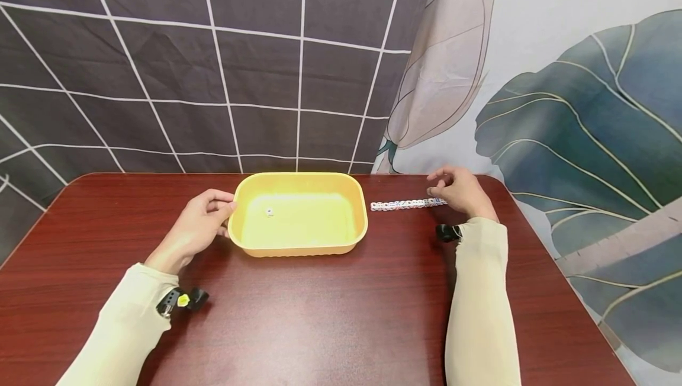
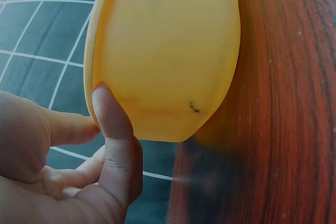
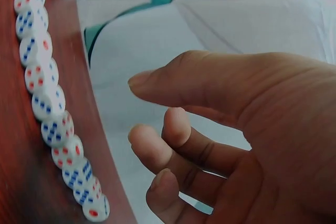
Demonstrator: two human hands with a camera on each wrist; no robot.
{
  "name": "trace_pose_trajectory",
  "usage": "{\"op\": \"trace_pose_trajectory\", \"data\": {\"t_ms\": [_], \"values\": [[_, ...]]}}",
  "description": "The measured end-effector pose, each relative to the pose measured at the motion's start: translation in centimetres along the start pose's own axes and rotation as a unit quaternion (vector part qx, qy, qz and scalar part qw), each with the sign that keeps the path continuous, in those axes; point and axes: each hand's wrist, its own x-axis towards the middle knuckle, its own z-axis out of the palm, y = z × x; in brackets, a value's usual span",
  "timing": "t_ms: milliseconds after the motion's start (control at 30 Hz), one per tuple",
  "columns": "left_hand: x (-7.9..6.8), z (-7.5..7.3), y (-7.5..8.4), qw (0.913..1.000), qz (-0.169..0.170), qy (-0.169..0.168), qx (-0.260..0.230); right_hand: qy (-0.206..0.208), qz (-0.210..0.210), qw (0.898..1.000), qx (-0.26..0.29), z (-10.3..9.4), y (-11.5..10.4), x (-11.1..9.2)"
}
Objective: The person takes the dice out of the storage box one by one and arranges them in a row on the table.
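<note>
A yellow plastic basin (image 1: 298,250) stands on the table, and one white die (image 1: 269,212) lies inside it toward the left. My left hand (image 1: 198,223) pinches the basin's left rim, thumb against the outer wall and a finger at the edge in the left wrist view. To the basin's right, a row of white dice (image 1: 407,203) with red and blue pips runs end to end. Over the right end of that row is my right hand (image 1: 465,192), fingers loosely bent. The right wrist view shows nothing between its thumb and fingers, with the dice (image 3: 46,103) beside them.
The dark red wooden table (image 1: 319,315) extends in front of the basin. Behind its back edge hangs a dark grey cloth with white grid lines (image 1: 256,66). A pale cloth with large leaf prints (image 1: 575,108) covers the right side.
</note>
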Motion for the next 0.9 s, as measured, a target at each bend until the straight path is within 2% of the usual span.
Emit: {"op": "trace_pose_trajectory", "data": {"t_ms": [367,900], "values": [[0.0,0.0,-0.1,1.0000,-0.001,0.002,0.003,-0.013,-0.023,1.000,0.006,0.9,-2.4,0.4],[0.0,0.0,-0.1,1.0000,-0.001,0.002,0.002,-0.012,-0.057,0.998,0.016,2.2,-4.8,0.8]]}}
